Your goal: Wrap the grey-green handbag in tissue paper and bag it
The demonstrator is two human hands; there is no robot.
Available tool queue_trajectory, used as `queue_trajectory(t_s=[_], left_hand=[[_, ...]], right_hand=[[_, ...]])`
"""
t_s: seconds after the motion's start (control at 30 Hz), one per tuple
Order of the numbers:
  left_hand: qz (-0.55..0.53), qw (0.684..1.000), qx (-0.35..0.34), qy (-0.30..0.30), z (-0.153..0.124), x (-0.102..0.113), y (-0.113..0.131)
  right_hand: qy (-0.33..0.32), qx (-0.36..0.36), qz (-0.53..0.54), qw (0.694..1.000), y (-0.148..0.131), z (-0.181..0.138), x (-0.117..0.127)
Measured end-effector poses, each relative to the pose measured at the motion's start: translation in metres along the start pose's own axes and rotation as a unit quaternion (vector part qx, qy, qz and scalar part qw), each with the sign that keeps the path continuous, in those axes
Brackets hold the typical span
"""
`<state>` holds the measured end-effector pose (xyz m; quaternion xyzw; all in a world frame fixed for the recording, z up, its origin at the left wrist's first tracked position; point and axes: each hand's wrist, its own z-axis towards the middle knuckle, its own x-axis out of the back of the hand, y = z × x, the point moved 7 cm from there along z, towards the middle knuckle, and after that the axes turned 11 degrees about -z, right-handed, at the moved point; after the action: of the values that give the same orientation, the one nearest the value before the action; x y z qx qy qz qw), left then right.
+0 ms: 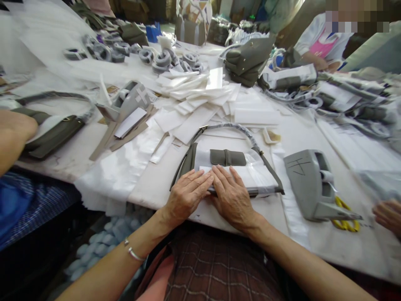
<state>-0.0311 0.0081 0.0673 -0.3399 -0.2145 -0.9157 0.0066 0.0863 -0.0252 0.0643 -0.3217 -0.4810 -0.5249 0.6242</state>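
As the grey handbag lies on the bench, I log left hand and right hand spread flat on its white paper. Index fingers touch.

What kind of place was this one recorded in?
Probably a handbag workshop's packing table. The left hand and right hand lie flat on a paper-wrapped grey handbag; another handbag, loose white sheets and a tape dispenser share the table.
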Motion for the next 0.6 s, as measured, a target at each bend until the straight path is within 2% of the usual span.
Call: queue_trajectory(t_s=[0.13,0.3,0.37,0.43,0.53,0.6], left_hand=[[0.006,1.0,-0.005,0.018,-0.004,0.002,0.006],[0.014,0.999,-0.004,0.037,-0.007,0.005,0.012],[0.019,0.999,-0.009,0.048,-0.006,0.006,0.013],[0.024,0.998,-0.012,0.061,-0.006,0.007,0.012],[0.023,0.997,-0.005,0.067,-0.007,0.007,0.011],[0.017,0.998,-0.001,0.065,-0.007,0.007,0.011]], right_hand=[[-0.004,0.005,0.004,1.0,-0.002,-0.004,0.006],[-0.055,0.036,0.069,0.995,0.005,0.006,0.024],[-0.093,0.042,0.129,0.986,0.012,0.02,0.034],[-0.134,0.019,0.172,0.976,0.02,0.039,0.041],[-0.168,-0.024,0.155,0.973,0.026,0.075,0.043],[-0.173,-0.025,0.114,0.978,0.022,0.102,0.034]])
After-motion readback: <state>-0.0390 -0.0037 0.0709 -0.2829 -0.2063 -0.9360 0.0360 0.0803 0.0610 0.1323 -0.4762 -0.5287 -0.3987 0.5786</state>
